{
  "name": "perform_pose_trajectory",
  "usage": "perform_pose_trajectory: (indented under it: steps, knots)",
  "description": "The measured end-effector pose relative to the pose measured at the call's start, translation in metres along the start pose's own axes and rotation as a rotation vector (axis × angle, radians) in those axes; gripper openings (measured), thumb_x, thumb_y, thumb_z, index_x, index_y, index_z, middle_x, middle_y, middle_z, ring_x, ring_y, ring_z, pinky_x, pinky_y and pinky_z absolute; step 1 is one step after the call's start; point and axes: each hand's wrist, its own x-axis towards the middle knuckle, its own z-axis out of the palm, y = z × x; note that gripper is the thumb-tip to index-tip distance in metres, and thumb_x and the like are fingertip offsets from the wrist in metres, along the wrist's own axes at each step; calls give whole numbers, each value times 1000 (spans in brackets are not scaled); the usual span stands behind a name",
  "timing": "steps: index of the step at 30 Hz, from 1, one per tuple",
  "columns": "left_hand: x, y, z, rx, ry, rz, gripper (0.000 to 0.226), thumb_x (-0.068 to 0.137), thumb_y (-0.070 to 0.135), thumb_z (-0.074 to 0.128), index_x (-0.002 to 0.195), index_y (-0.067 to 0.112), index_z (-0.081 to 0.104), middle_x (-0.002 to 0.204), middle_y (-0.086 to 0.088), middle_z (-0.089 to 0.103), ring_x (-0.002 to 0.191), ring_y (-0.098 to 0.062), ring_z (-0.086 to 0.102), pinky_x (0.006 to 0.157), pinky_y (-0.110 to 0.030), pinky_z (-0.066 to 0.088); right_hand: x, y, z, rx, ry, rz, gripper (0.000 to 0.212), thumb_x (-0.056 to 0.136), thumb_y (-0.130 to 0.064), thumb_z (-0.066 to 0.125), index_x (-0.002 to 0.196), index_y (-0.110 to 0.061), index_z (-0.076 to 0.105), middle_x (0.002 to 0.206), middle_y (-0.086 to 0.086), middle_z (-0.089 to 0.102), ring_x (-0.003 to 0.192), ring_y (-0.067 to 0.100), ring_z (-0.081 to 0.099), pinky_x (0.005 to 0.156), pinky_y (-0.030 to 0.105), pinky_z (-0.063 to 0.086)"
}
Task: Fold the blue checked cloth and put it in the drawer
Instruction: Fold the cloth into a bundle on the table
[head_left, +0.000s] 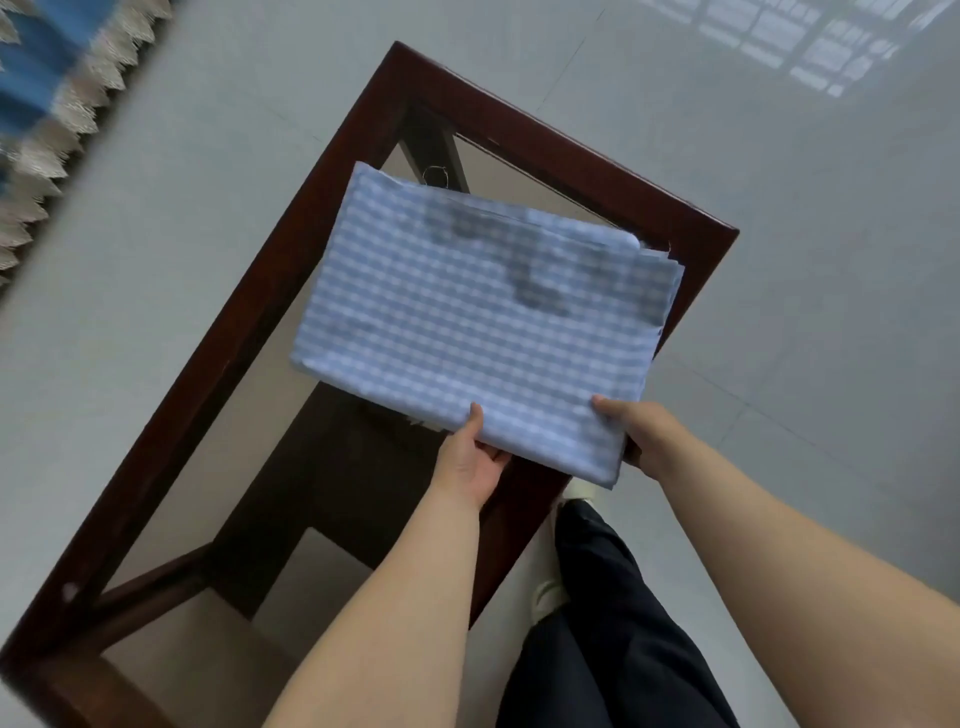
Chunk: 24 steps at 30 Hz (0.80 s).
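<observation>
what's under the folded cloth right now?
Under the cloth is the glass top of a wooden table; a dark shelf shows through below. Left hand and right hand grip its near edge. The fingers beneath and the glass it covers are hidden.

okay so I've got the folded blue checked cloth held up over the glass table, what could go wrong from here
1. Both the left hand and the right hand grip only the near edge of the blue checked cloth, so the unsupported far end could sag and the fold may open.
2. The layers at the far right corner are already fanned apart and could slip further.
3. No drawer is visible in this view, so you may have to carry it, which gives it more time to unfold.
</observation>
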Motion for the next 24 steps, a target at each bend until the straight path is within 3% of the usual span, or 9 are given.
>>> perform_pose_trajectory:
  steps: [3,7,10,13,17,19,21,24]
  knots:
    - [-14,-34,-28,14,39,49,35,90,20,65,122,11,55,119,-16,66,108,-33,64,96,-51,49,-24,52,-8,76,-107,63,36,84,-21,70,116,-10,59,109,8,70,96,26,67,75,38,54]
    - [-47,-66,-64,97,65,11,21,93,16,60,114,11,61,108,-13,70,98,-29,68,93,-47,52,-59,116,-22,314,-197,25,44,86,-34,64,124,-12,59,120,10,67,110,28,63,91,41,52]
    - [-76,-88,-90,121,92,-128,10,96,11,53,101,9,61,99,-16,68,91,-31,66,91,-47,51,-88,135,-37,541,-117,-63,40,89,-37,59,122,-13,59,113,8,68,104,26,63,86,39,52]
    - [-97,-109,-121,131,126,-199,19,95,7,51,113,6,60,107,-18,68,96,-31,66,97,-46,49,-113,147,-52,639,-52,-23,31,92,-34,57,114,-12,58,108,9,67,100,26,65,80,40,54]
    - [-113,-128,-149,138,181,-275,33,92,4,54,125,3,57,112,-20,67,100,-34,66,97,-49,49,-135,164,-75,576,45,27,20,95,-13,47,114,-10,50,96,10,64,83,23,64,61,38,58]
    - [-119,-136,-154,157,171,-269,34,91,5,57,126,6,58,114,-20,67,101,-35,66,92,-52,51,-139,171,-87,458,91,-5,31,91,-1,43,121,-9,47,103,15,63,85,28,64,56,37,58]
    - [-122,-147,-155,201,157,-210,34,90,6,61,124,9,59,114,-18,68,101,-34,67,89,-52,53,-140,175,-98,308,174,-89,34,90,-1,43,122,-8,51,105,16,62,88,32,62,61,38,56]
    - [-127,-174,-140,225,112,-127,38,88,5,64,125,14,59,115,-14,69,104,-32,67,91,-51,52,-139,179,-124,212,272,-229,22,92,-10,45,108,-15,59,87,10,59,82,29,57,69,41,53]
